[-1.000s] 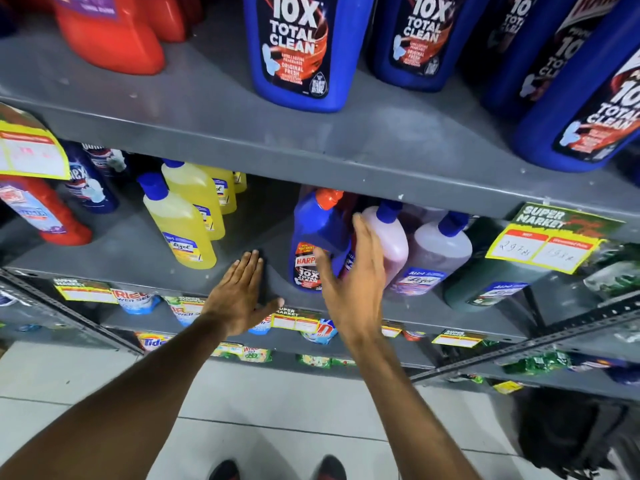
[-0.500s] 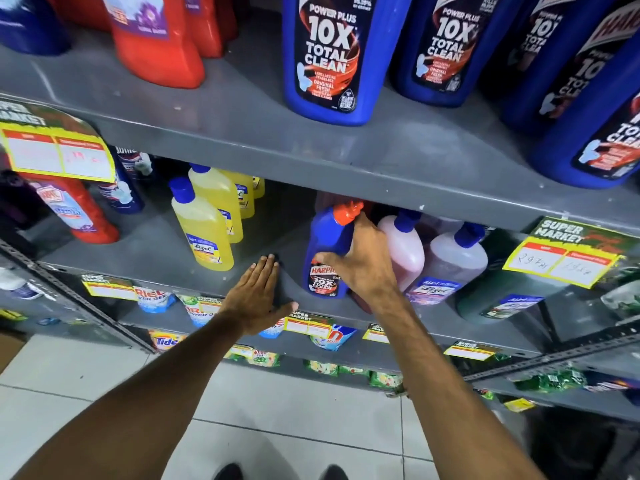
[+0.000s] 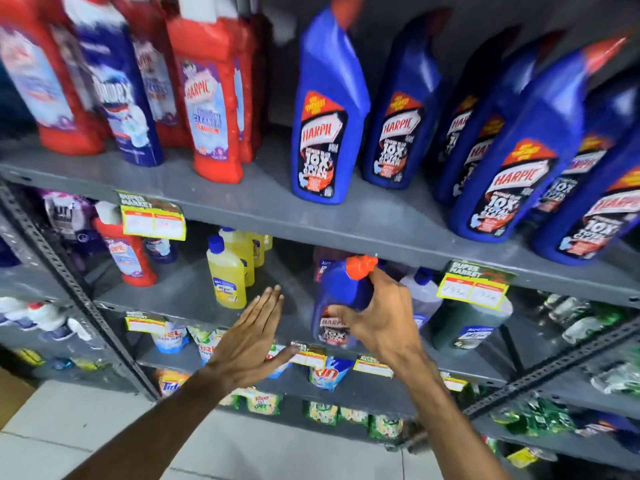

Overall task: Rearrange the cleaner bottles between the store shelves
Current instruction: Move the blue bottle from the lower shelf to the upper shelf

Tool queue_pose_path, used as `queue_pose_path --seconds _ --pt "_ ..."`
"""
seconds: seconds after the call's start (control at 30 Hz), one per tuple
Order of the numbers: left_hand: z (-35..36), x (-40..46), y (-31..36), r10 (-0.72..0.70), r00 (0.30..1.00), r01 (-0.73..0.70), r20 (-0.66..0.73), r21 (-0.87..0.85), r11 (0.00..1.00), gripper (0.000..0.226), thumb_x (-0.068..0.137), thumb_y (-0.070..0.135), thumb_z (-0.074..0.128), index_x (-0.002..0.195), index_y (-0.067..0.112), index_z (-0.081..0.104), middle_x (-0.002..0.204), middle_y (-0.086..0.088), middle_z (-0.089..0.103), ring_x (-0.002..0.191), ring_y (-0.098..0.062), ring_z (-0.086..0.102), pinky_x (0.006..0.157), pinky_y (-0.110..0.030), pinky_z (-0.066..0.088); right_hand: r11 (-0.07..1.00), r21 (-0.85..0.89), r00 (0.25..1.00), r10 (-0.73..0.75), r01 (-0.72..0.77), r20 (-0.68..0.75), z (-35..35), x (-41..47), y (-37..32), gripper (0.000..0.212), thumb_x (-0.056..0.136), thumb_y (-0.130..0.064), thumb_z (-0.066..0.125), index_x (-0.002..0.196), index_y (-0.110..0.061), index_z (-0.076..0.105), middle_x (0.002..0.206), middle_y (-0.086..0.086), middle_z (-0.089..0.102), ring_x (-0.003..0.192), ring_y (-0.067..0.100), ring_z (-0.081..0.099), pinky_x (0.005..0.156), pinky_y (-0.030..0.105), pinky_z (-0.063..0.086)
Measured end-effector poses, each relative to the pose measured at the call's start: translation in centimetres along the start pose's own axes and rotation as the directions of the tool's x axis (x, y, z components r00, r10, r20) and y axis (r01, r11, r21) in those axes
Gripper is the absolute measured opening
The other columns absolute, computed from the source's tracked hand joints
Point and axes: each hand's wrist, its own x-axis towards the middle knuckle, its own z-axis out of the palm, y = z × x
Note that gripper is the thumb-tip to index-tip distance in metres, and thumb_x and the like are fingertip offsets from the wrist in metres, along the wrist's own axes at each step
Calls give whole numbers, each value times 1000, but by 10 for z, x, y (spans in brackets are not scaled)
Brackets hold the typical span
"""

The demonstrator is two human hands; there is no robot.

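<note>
My right hand [image 3: 382, 318] grips a small blue Harpic bottle [image 3: 341, 292] with an orange cap, tilted at the front of the middle shelf [image 3: 194, 296]. My left hand [image 3: 251, 337] hovers flat, fingers together, holding nothing, left of that bottle at the shelf edge. On the upper shelf [image 3: 363, 216] stand several large blue Harpic bottles [image 3: 325, 133] to the right and red Harpic bottles [image 3: 213, 109] to the left. Yellow cleaner bottles [image 3: 227, 275] stand on the middle shelf, left of my hands.
Pale and dark green bottles [image 3: 464, 327] stand behind and right of the held bottle. Price tags [image 3: 472, 287] hang on shelf edges. Detergent pouches [image 3: 325, 374] fill lower shelves. A slotted metal upright [image 3: 79, 292] divides the shelving on the left. Tiled floor [image 3: 104, 441] lies below.
My right hand closed around the small blue bottle and tilted it out toward the shelf front. The view tilted up, showing more of the upper shelf. My left hand stayed by the shelf edge.
</note>
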Motion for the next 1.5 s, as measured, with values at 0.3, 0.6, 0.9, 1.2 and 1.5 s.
queue_pose_path --seconds 0.3,0.6,0.9,1.2,1.5 --pt "-130 26 22 182 959 -171 -216 69 983 98 103 72 40 167 6 5 177 -11 -2 164 -26 3 130 -45 14 982 -70 977 -183 176 -106 -115 15 -74 72 53 -72 82 110 -28 70 73 -20 60 66 9 53 63 11 37" --pt "-204 83 11 -66 952 85 -299 51 995 107 99 80 26 164 1 -5 174 -16 -14 162 -22 -15 132 -37 -2 945 -118 909 -326 305 -261 -184 65 -109 77 54 -74 81 113 -25 73 92 -8 76 87 21 72 75 26 45" --pt "-198 129 -1 -209 977 209 39 2 978 136 71 103 5 165 5 -8 176 -11 -11 162 -19 -10 126 -29 -8 980 -24 947 -198 199 -252 -195 147 -95 77 58 -58 95 120 -18 74 99 -13 77 100 16 73 75 18 52" --pt "-193 142 -5 -228 969 220 99 88 972 140 68 105 1 167 6 4 177 -11 4 163 -19 5 130 -31 1 989 55 964 -120 136 -237 -181 195 -70 66 59 -48 99 114 -19 78 102 -7 81 100 14 75 88 31 60" --pt "-189 142 -6 -235 969 226 73 107 968 139 68 106 0 167 8 4 177 -9 5 163 -18 6 127 -30 0 957 255 973 -81 136 -215 -164 211 -55 82 59 -44 100 131 -20 70 116 -10 78 103 5 74 92 29 62"
